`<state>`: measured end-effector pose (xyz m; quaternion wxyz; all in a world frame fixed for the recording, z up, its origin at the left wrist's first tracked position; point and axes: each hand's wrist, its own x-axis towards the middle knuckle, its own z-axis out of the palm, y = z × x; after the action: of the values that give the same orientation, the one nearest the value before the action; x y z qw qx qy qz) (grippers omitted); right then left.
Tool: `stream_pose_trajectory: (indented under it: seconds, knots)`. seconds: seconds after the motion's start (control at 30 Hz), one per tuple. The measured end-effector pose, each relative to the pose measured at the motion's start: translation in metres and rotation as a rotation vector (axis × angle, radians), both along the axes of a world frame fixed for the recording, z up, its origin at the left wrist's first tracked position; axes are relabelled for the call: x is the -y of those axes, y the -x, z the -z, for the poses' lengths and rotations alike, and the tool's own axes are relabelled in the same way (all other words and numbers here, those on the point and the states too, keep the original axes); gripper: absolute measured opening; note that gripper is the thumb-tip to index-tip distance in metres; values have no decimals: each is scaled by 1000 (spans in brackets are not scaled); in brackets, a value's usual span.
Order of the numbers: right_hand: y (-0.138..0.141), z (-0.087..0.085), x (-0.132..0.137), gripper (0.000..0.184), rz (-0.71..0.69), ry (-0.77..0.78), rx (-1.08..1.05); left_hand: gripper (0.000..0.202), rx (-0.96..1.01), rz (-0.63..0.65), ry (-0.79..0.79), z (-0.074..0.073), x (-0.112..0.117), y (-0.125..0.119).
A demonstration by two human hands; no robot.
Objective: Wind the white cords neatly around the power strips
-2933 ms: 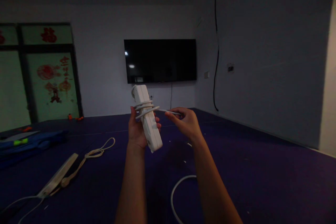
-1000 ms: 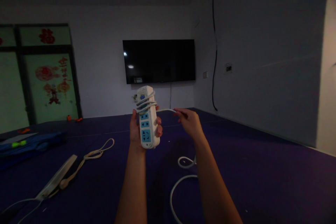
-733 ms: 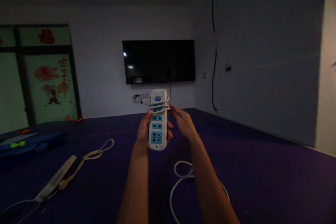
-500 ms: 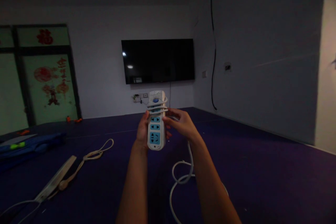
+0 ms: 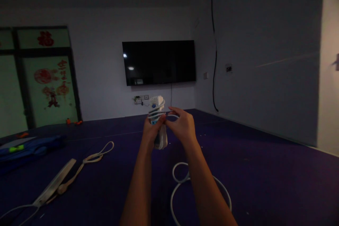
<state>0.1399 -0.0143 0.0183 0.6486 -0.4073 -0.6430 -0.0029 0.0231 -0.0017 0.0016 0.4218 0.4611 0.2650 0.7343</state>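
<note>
I hold a white power strip (image 5: 158, 105) with blue sockets upright in front of me. My left hand (image 5: 152, 130) is wrapped round its lower half. Several turns of its white cord (image 5: 156, 113) circle the upper part. My right hand (image 5: 181, 127) is closed on the cord just beside the strip, touching it. The rest of the cord (image 5: 182, 183) trails down to loose loops on the purple floor below my right forearm.
A second, longer power strip (image 5: 54, 183) with a beige cord (image 5: 92, 155) lies on the floor at the left. A blue bag (image 5: 31, 146) sits at far left. A dark TV (image 5: 158, 62) hangs on the back wall.
The strip has been turned and drawn lower, its sockets now mostly hidden by my hands. My right hand has come in from the right onto the strip, and the cord loops on the floor shifted.
</note>
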Motion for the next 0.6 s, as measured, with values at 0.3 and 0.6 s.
stream_pose_trajectory:
  seconds: [0.3,0.6]
  knots:
    - [12,1,2,45,-129,-63,64,59,77,-249,-96,-4,2,4]
    - [-18,8,-22,20,-80,2,-1,68,222,756,-105,-16,27,46]
